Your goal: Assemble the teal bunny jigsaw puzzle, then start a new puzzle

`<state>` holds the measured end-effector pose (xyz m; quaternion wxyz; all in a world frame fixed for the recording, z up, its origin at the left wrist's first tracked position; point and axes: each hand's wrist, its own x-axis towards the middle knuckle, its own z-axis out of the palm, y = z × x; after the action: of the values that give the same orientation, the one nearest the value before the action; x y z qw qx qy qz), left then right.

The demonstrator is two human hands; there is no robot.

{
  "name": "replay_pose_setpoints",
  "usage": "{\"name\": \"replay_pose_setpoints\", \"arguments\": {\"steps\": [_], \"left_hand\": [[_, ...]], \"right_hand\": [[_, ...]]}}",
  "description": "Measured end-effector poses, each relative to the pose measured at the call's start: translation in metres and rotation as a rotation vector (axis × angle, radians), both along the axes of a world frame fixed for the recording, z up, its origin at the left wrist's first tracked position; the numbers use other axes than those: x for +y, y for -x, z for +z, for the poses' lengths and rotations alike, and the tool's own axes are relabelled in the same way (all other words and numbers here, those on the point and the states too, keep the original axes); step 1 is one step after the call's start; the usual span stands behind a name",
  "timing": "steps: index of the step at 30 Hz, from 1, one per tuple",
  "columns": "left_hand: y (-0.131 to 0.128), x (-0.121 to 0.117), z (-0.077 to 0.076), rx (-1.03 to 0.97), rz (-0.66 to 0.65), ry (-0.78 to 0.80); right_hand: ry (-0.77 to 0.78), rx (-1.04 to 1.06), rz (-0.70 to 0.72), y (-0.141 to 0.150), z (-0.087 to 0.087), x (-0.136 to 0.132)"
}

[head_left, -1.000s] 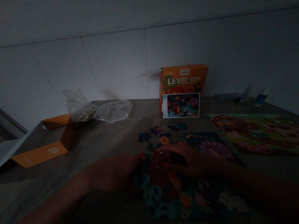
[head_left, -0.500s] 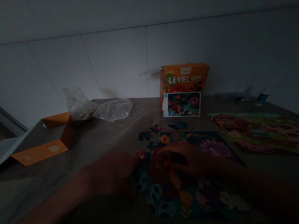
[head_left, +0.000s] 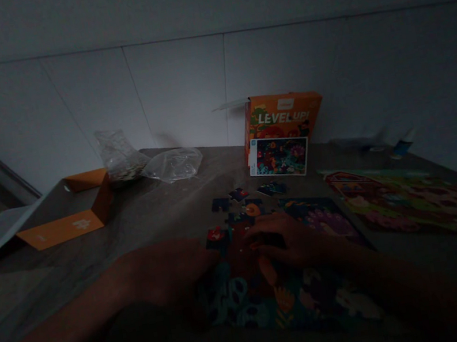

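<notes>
Working from the left, we place the left hand (head_left: 161,270) at the near-left edge of the puzzle (head_left: 283,302), which lies flat in front of us; shadow hides its fingertips, so we cannot tell whether they grip a piece. Uneven sideways pressure there could buckle the seams or dislodge the red-marked piece (head_left: 216,236). Our right hand (head_left: 295,238) lies over the middle, thumb and fingers apart; dragging it could shear joined sections, and it masks part of the picture. Dim light could cause a misread fit.

Surrounding items: open orange tray (head_left: 61,234), upright plastic bag (head_left: 121,159), flattened clear bag (head_left: 177,165). Beyond the puzzle, loose pieces (head_left: 219,204) obstruct its far side; behind them, the picture card (head_left: 281,156) leans against the orange box (head_left: 286,111). A second puzzle (head_left: 412,198) limits room at right.
</notes>
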<state>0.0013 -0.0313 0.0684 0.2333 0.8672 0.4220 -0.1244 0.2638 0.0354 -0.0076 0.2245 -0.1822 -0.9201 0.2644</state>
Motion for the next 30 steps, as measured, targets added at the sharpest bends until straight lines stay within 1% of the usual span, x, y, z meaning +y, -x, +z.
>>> {"name": "replay_pose_setpoints", "arguments": {"steps": [4, 8, 15, 17, 24, 27, 30], "left_hand": [[0.002, 0.000, -0.003, -0.057, -0.044, 0.028], [0.003, 0.001, -0.007, -0.093, -0.041, 0.051], [0.005, 0.005, -0.019, -0.223, -0.059, -0.037], [0.004, 0.006, -0.019, -0.229, -0.058, -0.039], [-0.004, 0.003, -0.009, -0.210, -0.014, -0.034], [-0.005, 0.001, -0.011, -0.213, 0.007, -0.117], [-0.004, 0.002, -0.015, -0.288, 0.008, -0.107]], "right_hand": [[-0.003, 0.000, 0.011, 0.001, 0.003, -0.001], [-0.013, -0.004, 0.004, 0.002, 0.004, -0.002], [-0.040, 0.002, 0.022, 0.001, 0.001, 0.002], [-0.047, 0.000, 0.022, 0.001, 0.001, 0.002], [-0.027, 0.011, 0.026, 0.002, 0.002, 0.000], [-0.034, 0.006, 0.022, 0.002, 0.001, 0.001], [-0.050, 0.008, 0.013, 0.002, 0.000, 0.001]]}}
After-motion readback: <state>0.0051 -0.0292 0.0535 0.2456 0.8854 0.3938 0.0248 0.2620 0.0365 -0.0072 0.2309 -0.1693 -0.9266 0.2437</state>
